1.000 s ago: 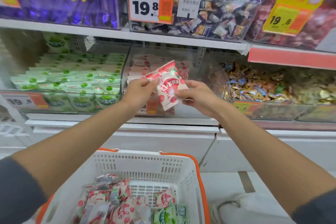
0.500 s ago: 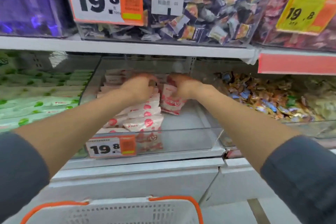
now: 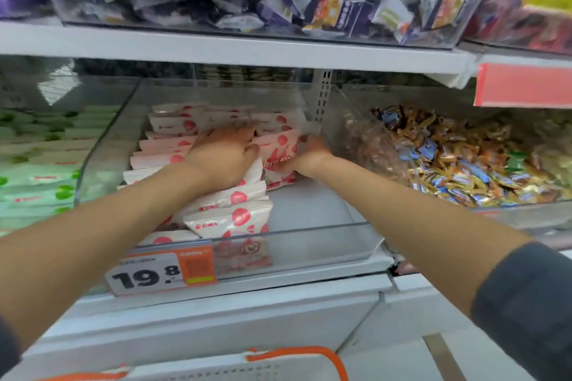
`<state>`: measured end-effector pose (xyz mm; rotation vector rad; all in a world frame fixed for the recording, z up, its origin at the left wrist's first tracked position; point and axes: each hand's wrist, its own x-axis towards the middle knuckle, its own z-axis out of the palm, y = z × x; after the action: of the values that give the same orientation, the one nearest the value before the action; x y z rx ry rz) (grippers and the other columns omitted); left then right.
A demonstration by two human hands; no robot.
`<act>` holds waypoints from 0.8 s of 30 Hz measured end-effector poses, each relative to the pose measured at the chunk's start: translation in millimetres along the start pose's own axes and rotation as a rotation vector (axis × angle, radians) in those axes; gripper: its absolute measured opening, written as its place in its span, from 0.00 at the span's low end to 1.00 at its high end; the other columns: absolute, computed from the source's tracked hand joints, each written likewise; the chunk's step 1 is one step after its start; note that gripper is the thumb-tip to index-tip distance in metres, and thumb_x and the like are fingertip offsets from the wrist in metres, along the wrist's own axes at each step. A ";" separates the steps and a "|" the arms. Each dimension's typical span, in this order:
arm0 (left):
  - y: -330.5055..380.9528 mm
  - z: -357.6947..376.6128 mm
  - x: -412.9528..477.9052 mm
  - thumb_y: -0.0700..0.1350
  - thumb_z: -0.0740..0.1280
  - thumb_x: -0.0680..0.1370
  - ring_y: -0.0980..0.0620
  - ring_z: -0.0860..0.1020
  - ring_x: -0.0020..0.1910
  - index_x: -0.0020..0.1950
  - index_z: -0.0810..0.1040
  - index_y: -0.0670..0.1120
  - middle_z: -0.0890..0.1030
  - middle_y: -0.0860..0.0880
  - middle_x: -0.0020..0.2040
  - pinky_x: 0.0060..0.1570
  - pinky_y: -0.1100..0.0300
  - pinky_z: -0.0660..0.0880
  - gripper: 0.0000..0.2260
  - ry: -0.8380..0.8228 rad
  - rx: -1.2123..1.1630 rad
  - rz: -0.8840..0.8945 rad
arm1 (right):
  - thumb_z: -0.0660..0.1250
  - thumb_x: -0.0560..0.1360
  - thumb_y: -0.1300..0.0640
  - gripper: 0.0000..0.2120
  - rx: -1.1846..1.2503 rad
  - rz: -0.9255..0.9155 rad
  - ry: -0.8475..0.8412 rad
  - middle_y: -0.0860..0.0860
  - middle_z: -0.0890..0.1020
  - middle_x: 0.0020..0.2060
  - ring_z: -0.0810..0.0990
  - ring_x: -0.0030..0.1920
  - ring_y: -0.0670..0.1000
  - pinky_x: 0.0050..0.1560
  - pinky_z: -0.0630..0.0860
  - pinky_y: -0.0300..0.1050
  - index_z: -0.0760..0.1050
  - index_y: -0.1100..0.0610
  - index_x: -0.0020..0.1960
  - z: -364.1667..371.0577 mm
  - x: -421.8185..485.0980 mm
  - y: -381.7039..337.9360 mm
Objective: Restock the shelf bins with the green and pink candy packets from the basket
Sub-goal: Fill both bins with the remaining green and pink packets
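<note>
Both my hands reach into the clear middle shelf bin (image 3: 294,230). My right hand (image 3: 309,153) grips a pink and white candy packet (image 3: 280,158) that stands upright at the back of the bin's right half. My left hand (image 3: 224,153) lies flat on the row of pink packets (image 3: 229,216) stacked along the bin's left half, beside the held packet. Green packets (image 3: 34,182) fill the neighbouring bin on the left. Only the white rim and orange handle of the basket (image 3: 291,360) show at the bottom edge; its contents are out of view.
A shelf board (image 3: 235,49) hangs low over the bin, carrying bins of mixed wrapped sweets. A bin of gold and blue candies (image 3: 464,161) sits to the right. A 19.8 price tag (image 3: 161,272) is clipped to the pink bin's front. White cabinet panels run below.
The view has moved closer to the shelf. My hands have gone a little deeper into the bin, and the pink packet now stands against the back row.
</note>
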<state>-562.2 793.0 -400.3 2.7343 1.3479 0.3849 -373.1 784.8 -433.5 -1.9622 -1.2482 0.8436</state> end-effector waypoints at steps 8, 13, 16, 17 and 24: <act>-2.6 2.6 0.5 0.53 0.52 0.83 0.47 0.60 0.76 0.79 0.56 0.49 0.61 0.48 0.78 0.74 0.48 0.58 0.24 0.014 -0.002 0.013 | 0.77 0.41 0.36 0.53 -0.006 -0.021 0.120 0.49 0.78 0.54 0.78 0.56 0.52 0.54 0.79 0.46 0.67 0.51 0.63 31.9 43.2 20.8; -2.4 2.4 -0.1 0.53 0.53 0.83 0.46 0.59 0.76 0.78 0.57 0.47 0.60 0.47 0.78 0.74 0.48 0.57 0.24 0.010 0.008 -0.005 | 0.78 0.65 0.62 0.37 0.089 -0.052 -0.020 0.55 0.75 0.62 0.76 0.61 0.54 0.61 0.74 0.45 0.63 0.59 0.68 25.8 -7.8 -12.2; -0.4 0.7 -0.7 0.52 0.52 0.83 0.46 0.59 0.76 0.78 0.57 0.47 0.60 0.47 0.78 0.74 0.48 0.57 0.24 -0.003 0.021 -0.014 | 0.75 0.66 0.68 0.23 0.150 -0.068 -0.068 0.54 0.79 0.58 0.77 0.60 0.53 0.60 0.75 0.45 0.71 0.57 0.57 19.9 -9.4 -11.0; 0.0 -0.4 -1.4 0.52 0.52 0.83 0.46 0.59 0.76 0.78 0.57 0.47 0.60 0.47 0.78 0.74 0.48 0.57 0.24 -0.008 0.016 -0.015 | 0.76 0.64 0.69 0.25 0.166 -0.054 -0.083 0.54 0.80 0.56 0.78 0.59 0.53 0.58 0.76 0.46 0.73 0.58 0.58 18.3 -8.0 -9.0; 7.0 -18.4 -14.7 0.48 0.57 0.83 0.42 0.76 0.58 0.68 0.71 0.43 0.77 0.41 0.63 0.59 0.52 0.73 0.16 0.057 -0.225 -0.052 | 0.74 0.71 0.63 0.19 -0.088 -0.009 -0.040 0.51 0.80 0.52 0.78 0.55 0.51 0.52 0.74 0.43 0.76 0.62 0.60 -10.9 -34.1 -9.4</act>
<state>-570.1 776.2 -384.1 2.5183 1.2981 0.5762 -380.7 754.3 -413.9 -2.0158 -1.3373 0.8398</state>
